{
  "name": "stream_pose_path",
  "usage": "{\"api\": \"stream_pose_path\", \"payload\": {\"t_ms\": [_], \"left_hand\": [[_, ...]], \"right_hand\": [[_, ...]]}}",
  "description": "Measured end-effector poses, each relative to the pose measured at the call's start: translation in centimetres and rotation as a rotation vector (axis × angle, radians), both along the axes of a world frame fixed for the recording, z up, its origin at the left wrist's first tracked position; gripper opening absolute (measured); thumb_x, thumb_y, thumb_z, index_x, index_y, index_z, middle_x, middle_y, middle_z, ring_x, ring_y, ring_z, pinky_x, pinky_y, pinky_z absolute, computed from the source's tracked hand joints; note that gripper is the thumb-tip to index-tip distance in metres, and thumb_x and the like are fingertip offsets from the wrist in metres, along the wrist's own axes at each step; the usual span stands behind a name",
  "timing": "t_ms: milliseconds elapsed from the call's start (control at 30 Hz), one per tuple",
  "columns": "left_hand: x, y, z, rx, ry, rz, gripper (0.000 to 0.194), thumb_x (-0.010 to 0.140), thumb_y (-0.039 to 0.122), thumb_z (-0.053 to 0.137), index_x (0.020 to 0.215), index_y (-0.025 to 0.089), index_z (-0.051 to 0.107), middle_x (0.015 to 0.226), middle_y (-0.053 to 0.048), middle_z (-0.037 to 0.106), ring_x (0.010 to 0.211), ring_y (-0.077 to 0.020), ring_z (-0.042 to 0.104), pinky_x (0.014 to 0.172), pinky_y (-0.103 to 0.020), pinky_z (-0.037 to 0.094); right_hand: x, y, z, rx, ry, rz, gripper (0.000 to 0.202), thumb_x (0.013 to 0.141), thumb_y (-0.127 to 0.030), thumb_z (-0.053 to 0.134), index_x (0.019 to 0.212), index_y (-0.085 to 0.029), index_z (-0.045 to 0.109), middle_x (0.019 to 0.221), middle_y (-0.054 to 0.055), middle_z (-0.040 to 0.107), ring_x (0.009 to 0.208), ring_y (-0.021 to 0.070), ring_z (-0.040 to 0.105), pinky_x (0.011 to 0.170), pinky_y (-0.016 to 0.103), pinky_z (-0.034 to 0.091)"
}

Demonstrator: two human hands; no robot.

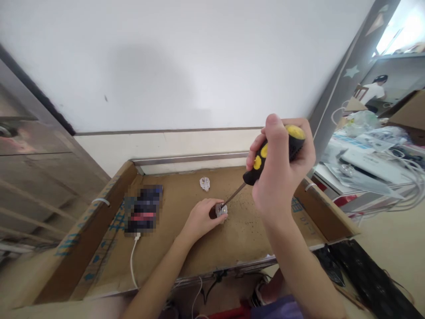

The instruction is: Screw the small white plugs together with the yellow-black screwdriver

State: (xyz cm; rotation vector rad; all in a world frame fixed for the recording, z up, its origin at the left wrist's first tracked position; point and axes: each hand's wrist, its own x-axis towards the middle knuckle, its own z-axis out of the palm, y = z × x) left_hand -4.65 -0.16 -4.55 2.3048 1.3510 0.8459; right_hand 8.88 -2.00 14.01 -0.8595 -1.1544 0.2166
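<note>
Near the middle of the cardboard work surface (186,248), my left hand (200,220) pinches a small clear plastic plug part (221,212) between thumb and fingers. My right hand (282,166) is wrapped round the black and yellow handle of a screwdriver (237,191). Its shaft slants down to the left, and the tip meets the top of the clear part. Whether the tip sits in a screw is too small to tell. Beyond my left hand lies a white plug piece (205,183) with metal pins, touched by neither hand.
A blurred-out phone (145,210) with a white cable (133,261) lies on the left. Cardboard walls (327,212) edge the surface at both sides. A white panel (199,66) rises behind. On the right, a cluttered table (365,155) holds cables and plastic bags; a person (375,91) sits farther back.
</note>
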Motion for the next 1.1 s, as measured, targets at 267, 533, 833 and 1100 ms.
{"api": "stream_pose_path", "payload": {"t_ms": [267,533,833,1100], "left_hand": [[0.9,-0.1,0.0,-0.018,-0.023,-0.004,0.03,0.076,0.031,0.067,0.103,0.021,0.06,0.096,-0.003,0.067,0.089,-0.0203,0.06,0.08,-0.033,0.047],[4.9,0.9,0.3,0.005,0.083,-0.082,0.029,0.073,0.038,0.07,0.095,0.02,0.062,0.087,-0.003,0.066,0.081,-0.0203,0.06,0.072,-0.031,0.045],[5.9,1.3,-0.5,0.091,0.063,-0.073,0.013,0.075,0.032,0.064,0.081,0.02,0.061,0.081,-0.002,0.065,0.078,-0.0189,0.059,0.072,-0.03,0.044],[5.8,0.7,-0.4,0.067,-0.013,-0.126,0.017,0.077,0.026,0.066,0.093,0.021,0.062,0.094,-0.002,0.068,0.089,-0.0201,0.06,0.078,-0.032,0.044]], "right_hand": [[0.7,0.1,-1.1,0.063,0.022,0.043,0.021,0.089,-0.045,0.046,0.085,-0.024,0.042,0.071,0.0,0.045,0.054,0.0125,0.047,0.051,0.029,0.041],[8.3,-0.1,1.8,0.016,-1.082,-0.182,0.037,0.089,-0.047,0.042,0.113,-0.019,0.047,0.067,0.001,0.055,0.043,0.0112,0.039,0.041,0.027,0.026],[9.4,2.0,6.4,-0.074,-1.422,-0.098,0.037,0.084,-0.056,0.044,0.073,-0.023,0.053,0.057,0.0,0.053,0.042,0.0097,0.037,0.045,0.027,0.025],[10.2,1.6,6.9,-0.123,-1.493,0.089,0.029,0.077,-0.052,0.052,0.092,-0.028,0.057,0.058,-0.001,0.056,0.038,0.0102,0.043,0.037,0.027,0.027]]}}
